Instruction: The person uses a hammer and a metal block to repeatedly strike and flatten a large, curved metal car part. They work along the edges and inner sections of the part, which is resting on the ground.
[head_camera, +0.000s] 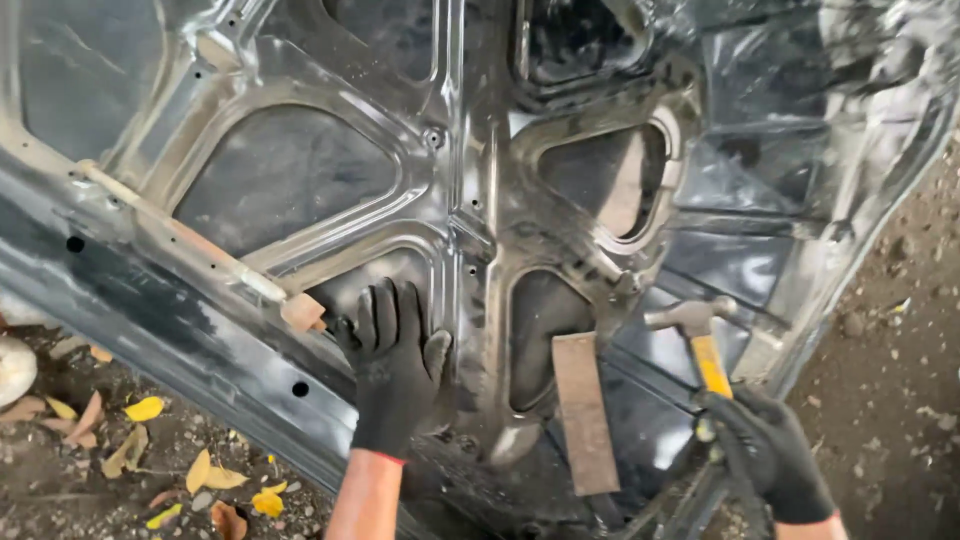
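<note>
A large dark car hood panel (300, 180) lies underside up, its pressed ribs and cut-outs showing. My left hand (393, 362), in a black glove, rests flat with spread fingers on the panel's inner frame, beside a small wooden block (301, 312) at the end of a pale wooden stick (170, 228). My right hand (765, 448), also in a black glove, grips the yellow handle of a hammer (695, 330) whose steel head points left over the panel. A rusty flat metal bar (583, 410) lies on the panel between my hands.
Bare dirt ground with yellow and brown fallen leaves (145, 408) lies at the lower left. Gravelly soil (900, 330) runs along the right edge of the panel. A pale rounded object (12, 368) sits at the far left.
</note>
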